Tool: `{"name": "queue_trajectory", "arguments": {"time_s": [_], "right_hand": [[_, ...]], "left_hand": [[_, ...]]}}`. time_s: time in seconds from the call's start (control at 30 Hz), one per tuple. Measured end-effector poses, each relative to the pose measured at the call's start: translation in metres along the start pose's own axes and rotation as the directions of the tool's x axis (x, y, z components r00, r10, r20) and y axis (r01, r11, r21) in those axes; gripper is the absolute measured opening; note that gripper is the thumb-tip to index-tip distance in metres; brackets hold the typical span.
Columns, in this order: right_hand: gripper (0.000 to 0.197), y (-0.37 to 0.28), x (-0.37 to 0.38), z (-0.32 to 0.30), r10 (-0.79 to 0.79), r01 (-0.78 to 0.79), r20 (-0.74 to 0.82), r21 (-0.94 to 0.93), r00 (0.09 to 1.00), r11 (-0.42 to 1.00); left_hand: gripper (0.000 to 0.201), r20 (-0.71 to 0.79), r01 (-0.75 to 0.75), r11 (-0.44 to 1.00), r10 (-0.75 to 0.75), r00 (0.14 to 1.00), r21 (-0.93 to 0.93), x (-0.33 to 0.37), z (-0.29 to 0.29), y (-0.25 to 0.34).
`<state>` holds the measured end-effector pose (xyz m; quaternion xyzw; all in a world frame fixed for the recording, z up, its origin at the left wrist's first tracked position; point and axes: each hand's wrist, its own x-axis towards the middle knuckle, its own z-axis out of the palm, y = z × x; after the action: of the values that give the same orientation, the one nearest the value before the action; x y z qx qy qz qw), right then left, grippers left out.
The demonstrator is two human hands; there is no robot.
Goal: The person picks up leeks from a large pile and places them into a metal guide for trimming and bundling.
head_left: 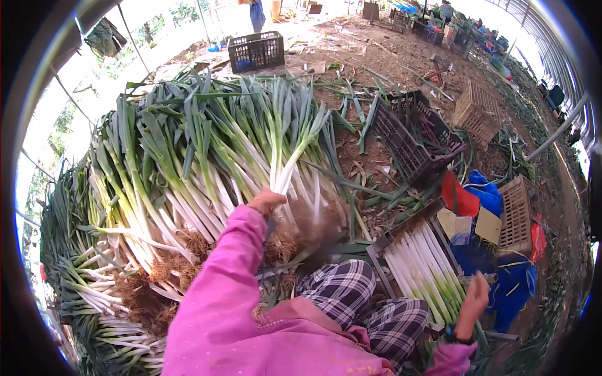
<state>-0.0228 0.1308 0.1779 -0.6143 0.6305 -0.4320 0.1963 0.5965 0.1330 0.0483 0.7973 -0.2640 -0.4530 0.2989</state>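
My left hand (268, 202) is closed around the white stalks of some leeks (286, 169), whose green leaves point away from me. Below that hand their roots are smeared by motion. A big pile of leeks (182, 182) spreads out to the left, with brown, soil-covered roots toward me. At the lower right, my right hand (475, 297) is raised with fingers extended, and I see nothing in it. It is just right of a metal frame (380, 266) holding trimmed leeks (423, 263) side by side, their white ends away from me.
Beyond the frame lies a tilted dark plastic crate (404, 141). Another black crate (256, 52) stands behind the pile. Tan crates (478, 113) and blue and red cloth or bags (483, 191) are on the right. Loose leaves litter the soil (360, 56).
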Motion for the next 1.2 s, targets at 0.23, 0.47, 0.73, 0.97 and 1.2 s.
{"name": "queue_trajectory", "arguments": {"time_s": [0.23,0.47,0.73,0.97,1.2], "right_hand": [[0.050,-0.180,-0.066,0.269,-0.371,-0.378,0.861,0.492,0.349,0.784],[0.076,-0.259,-0.102,0.313,-0.252,-0.882,0.860,0.369,0.444,-0.294],[0.061,-0.217,-0.020,0.161,-0.500,-0.612,0.355,0.497,0.790,-0.615],[0.068,-0.083,0.054,-0.098,0.021,0.255,-0.255,0.967,0.967,0.009],[0.051,0.202,-0.059,-0.192,0.572,-0.100,-0.089,0.952,0.815,0.291]], "left_hand": [[0.033,0.144,-0.329,0.944,0.328,0.934,-0.011,-0.236,-0.077,0.050],[0.052,0.350,0.020,0.999,-0.028,0.936,0.028,-0.458,-0.071,0.073],[0.070,0.478,-0.447,0.772,0.213,0.852,0.452,-0.452,-0.064,0.067],[0.046,0.731,-0.924,0.124,0.578,0.364,0.362,-0.297,0.109,0.200],[0.026,0.798,-0.950,-0.254,0.603,-0.010,0.180,-0.174,0.399,0.245]]}}
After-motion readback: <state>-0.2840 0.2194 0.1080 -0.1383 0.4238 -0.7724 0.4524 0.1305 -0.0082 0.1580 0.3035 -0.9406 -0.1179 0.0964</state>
